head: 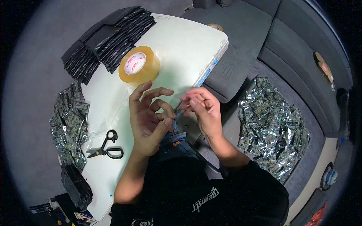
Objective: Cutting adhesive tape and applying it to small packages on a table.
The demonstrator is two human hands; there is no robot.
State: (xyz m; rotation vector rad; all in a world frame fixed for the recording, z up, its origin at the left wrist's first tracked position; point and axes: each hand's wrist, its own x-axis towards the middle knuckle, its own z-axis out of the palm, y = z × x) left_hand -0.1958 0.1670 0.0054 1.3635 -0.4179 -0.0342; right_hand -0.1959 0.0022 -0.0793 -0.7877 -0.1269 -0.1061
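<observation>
My left hand (pixel 150 121) is raised over the near edge of the white table (pixel 175 48), its fingers curled and apart, with nothing seen in it. To its right, my right hand (pixel 206 113) hangs past the table edge, slightly blurred, fingers bent and nothing visible between them. Just beyond my left fingertips a large roll of yellowish packing tape (pixel 152 66) lies on the table. Black-handled scissors (pixel 106 147) rest with their blades parted to the left of my left wrist.
Stacked black folded packets (pixel 113 34) cover the table's far left. Camouflage-patterned plastic packets (pixel 70 124) and another black stack (pixel 76 186) line its left edge. A big pile of similar shiny packets (pixel 274 130) sits at right by the grey sofa (pixel 240 42). A second tape roll (pixel 215 27) lies on the sofa.
</observation>
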